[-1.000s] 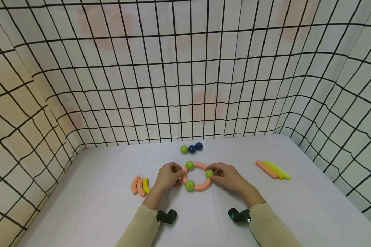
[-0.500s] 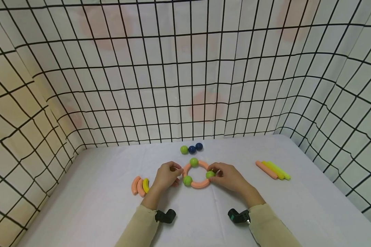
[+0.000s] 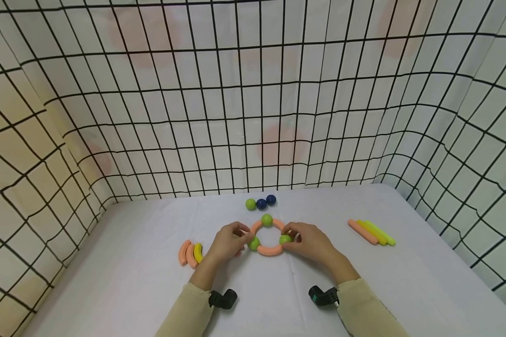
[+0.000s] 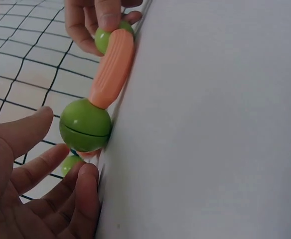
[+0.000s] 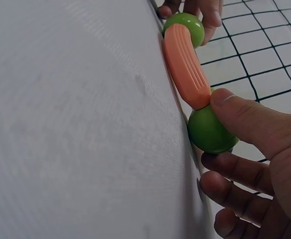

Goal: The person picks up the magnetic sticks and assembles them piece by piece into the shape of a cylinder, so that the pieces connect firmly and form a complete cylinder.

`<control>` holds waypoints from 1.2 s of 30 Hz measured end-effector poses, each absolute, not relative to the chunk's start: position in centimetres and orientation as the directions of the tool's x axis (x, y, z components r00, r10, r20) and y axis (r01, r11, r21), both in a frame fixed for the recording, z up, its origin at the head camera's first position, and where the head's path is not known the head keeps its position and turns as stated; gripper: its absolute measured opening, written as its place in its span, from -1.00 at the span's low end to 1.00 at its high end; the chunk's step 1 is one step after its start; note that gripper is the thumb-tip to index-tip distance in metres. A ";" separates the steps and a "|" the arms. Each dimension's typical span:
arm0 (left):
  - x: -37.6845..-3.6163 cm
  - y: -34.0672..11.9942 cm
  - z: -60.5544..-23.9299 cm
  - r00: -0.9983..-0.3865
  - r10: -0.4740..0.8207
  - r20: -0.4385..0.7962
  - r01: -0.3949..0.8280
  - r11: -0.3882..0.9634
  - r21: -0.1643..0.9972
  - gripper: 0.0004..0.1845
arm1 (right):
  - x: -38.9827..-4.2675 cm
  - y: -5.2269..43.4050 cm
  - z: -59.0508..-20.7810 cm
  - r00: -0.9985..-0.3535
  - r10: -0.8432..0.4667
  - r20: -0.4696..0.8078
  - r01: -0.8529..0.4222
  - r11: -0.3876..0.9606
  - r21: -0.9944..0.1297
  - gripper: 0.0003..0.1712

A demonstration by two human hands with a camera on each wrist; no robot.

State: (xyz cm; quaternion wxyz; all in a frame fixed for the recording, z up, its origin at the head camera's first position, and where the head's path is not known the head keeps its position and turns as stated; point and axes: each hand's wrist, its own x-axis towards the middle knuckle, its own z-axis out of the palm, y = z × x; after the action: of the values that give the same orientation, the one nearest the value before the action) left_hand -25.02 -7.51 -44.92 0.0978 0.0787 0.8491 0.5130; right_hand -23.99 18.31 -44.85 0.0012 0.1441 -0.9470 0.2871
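Observation:
In the head view a ring of curved orange sticks joined by green balls lies on the white table. My right hand pinches the ring's right green ball between thumb and fingers; the right wrist view shows the thumb tip by the stick's end. Around the ring's left green ball my left hand is spread, with a gap between thumb and ball in the left wrist view. Its fingers are loosely bent. The back green ball sits at the far side of the ring.
Behind the ring lie a loose green ball and two dark blue balls. Left are curved orange pieces and a yellow one. Straight orange and yellow sticks lie right. Black netting walls the back and sides.
The ring has turned clockwise in the head view: its front left ball moved left and back toward my left hand, its back ball moved right. My right hand stays on the right ball.

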 end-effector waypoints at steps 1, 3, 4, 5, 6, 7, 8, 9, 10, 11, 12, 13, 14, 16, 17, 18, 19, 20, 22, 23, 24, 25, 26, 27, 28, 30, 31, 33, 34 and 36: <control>-24.9 -7.6 -45.0 -0.966 0.247 -0.074 0.052 0.469 0.882 -0.67 | -24.0 18.3 -44.9 -0.959 -0.270 0.082 -0.271 0.796 -0.541 -0.73; -24.8 -7.7 -45.2 -0.961 0.272 -0.050 0.092 0.483 0.871 -0.64 | -24.1 18.3 -44.9 -0.959 -0.271 0.078 -0.270 0.799 -0.537 -0.73; -24.7 -7.7 -45.3 -0.958 0.285 -0.039 0.111 0.490 0.865 -0.63 | -24.1 18.3 -45.0 -0.960 -0.269 0.077 -0.267 0.800 -0.537 -0.73; -24.7 -7.7 -45.4 -0.954 0.300 -0.025 0.134 0.496 0.858 -0.61 | -24.1 18.3 -45.0 -0.960 -0.270 0.079 -0.269 0.800 -0.536 -0.73; -24.7 -7.8 -45.5 -0.950 0.312 -0.010 0.157 0.505 0.849 -0.60 | -24.1 18.3 -45.0 -0.959 -0.271 0.081 -0.271 0.799 -0.537 -0.73; -24.6 -7.8 -45.6 -0.947 0.320 0.002 0.175 0.514 0.840 -0.59 | -24.1 18.3 -45.0 -0.959 -0.271 0.082 -0.271 0.799 -0.536 -0.73; -24.6 -7.8 -45.7 -0.945 0.326 0.012 0.190 0.521 0.832 -0.58 | -24.1 18.3 -45.0 -0.958 -0.273 0.084 -0.275 0.799 -0.535 -0.73; -24.6 -7.9 -45.8 -0.943 0.331 0.023 0.205 0.528 0.824 -0.58 | -24.1 18.3 -45.0 -0.958 -0.275 0.085 -0.277 0.798 -0.535 -0.73; -24.6 -7.9 -45.9 -0.942 0.334 0.033 0.218 0.535 0.816 -0.59 | -24.1 18.3 -45.0 -0.958 -0.276 0.084 -0.277 0.797 -0.537 -0.72; -24.6 -8.0 -46.0 -0.942 0.333 0.043 0.229 0.543 0.808 -0.59 | -24.1 18.3 -44.9 -0.957 -0.279 0.083 -0.279 0.797 -0.536 -0.72; -24.6 -8.1 -46.1 -0.942 0.330 0.052 0.237 0.549 0.801 -0.60 | -24.1 18.3 -44.9 -0.956 -0.282 0.081 -0.281 0.798 -0.534 -0.72; -24.6 -8.1 -46.2 -0.944 0.326 0.058 0.240 0.553 0.798 -0.61 | -24.1 18.3 -44.9 -0.955 -0.285 0.078 -0.281 0.799 -0.531 -0.72; -24.6 -8.2 -46.3 -0.943 0.326 0.069 0.251 0.556 0.792 -0.62 | -24.1 18.2 -44.8 -0.955 -0.286 0.074 -0.281 0.801 -0.530 -0.71; -24.6 -8.3 -46.4 -0.943 0.324 0.081 0.260 0.562 0.785 -0.63 | -24.1 18.2 -44.5 -0.957 -0.283 0.070 -0.276 0.804 -0.527 -0.70; -24.6 -8.4 -46.4 -0.942 0.323 0.086 0.266 0.568 0.779 -0.63 | -24.0 18.3 -44.3 -0.957 -0.281 0.068 -0.274 0.806 -0.525 -0.69; -24.5 -8.4 -46.5 -0.942 0.324 0.091 0.272 0.573 0.773 -0.62 | -24.0 18.4 -44.1 -0.959 -0.277 0.065 -0.269 0.807 -0.527 -0.68; -24.5 -8.4 -46.5 -0.941 0.326 0.096 0.278 0.578 0.767 -0.62 | -23.9 18.5 -43.8 -0.960 -0.273 0.065 -0.265 0.808 -0.527 -0.66; -24.5 -8.4 -46.6 -0.940 0.327 0.102 0.285 0.584 0.760 -0.62 | -23.8 18.6 -43.6 -0.961 -0.268 0.067 -0.262 0.810 -0.525 -0.65; -24.5 -8.3 -46.7 -0.940 0.324 0.111 0.293 0.594 0.750 -0.61 | -23.7 19.0 -43.2 -0.961 -0.263 0.081 -0.266 0.812 -0.519 -0.64; -24.5 -8.3 -46.8 -0.940 0.323 0.112 0.294 0.598 0.745 -0.61 | -23.7 19.2 -43.0 -0.963 -0.255 0.086 -0.262 0.816 -0.515 -0.64; -24.5 -8.2 -46.9 -0.940 0.321 0.114 0.295 0.600 0.743 -0.61 | -23.7 19.4 -42.9 -0.964 -0.249 0.094 -0.262 0.818 -0.513 -0.64; -24.5 -8.2 -46.9 -0.941 0.319 0.116 0.295 0.601 0.742 -0.62 | -23.7 19.6 -42.8 -0.963 -0.247 0.106 -0.266 0.820 -0.506 -0.64; -24.5 -8.1 -47.0 -0.941 0.316 0.118 0.295 0.602 0.742 -0.62 | -23.8 19.9 -42.6 -0.963 -0.244 0.118 -0.269 0.821 -0.503 -0.64; -24.5 -8.1 -47.0 -0.942 0.314 0.118 0.294 0.602 0.743 -0.62 | -23.8 20.1 -42.5 -0.962 -0.241 0.131 -0.274 0.823 -0.498 -0.64; -24.5 -8.1 -47.1 -0.944 0.310 0.115 0.288 0.602 0.745 -0.62 | -23.8 20.4 -42.4 -0.962 -0.233 0.139 -0.272 0.823 -0.499 -0.64; -24.5 -8.1 -47.2 -0.943 0.307 0.124 0.294 0.600 0.744 -0.62 | -23.8 21.0 -42.0 -0.961 -0.221 0.164 -0.274 0.820 -0.502 -0.64; -24.5 -8.2 -47.2 -0.943 0.306 0.130 0.297 0.600 0.743 -0.62 | -23.8 21.4 -41.8 -0.962 -0.210 0.173 -0.270 0.819 -0.507 -0.64; -24.5 -8.3 -47.3 -0.942 0.305 0.138 0.303 0.601 0.739 -0.62 | -23.8 22.1 -41.5 -0.964 -0.182 0.194 -0.258 0.814 -0.520 -0.64; -24.5 -8.3 -47.3 -0.942 0.304 0.140 0.304 0.601 0.739 -0.62 | -23.8 22.6 -41.2 -0.964 -0.169 0.205 -0.254 0.809 -0.530 -0.65; -24.5 -8.3 -47.2 -0.942 0.305 0.143 0.306 0.599 0.740 -0.61 | -23.9 23.4 -40.9 -0.963 -0.138 0.229 -0.246 0.797 -0.552 -0.66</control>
State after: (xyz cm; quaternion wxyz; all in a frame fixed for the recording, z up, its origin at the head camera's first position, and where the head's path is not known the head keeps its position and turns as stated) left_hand -24.49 -8.30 -47.24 -0.0008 0.1707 0.8941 0.4140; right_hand -23.88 23.44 -40.95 0.0890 0.1017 -0.9436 0.3022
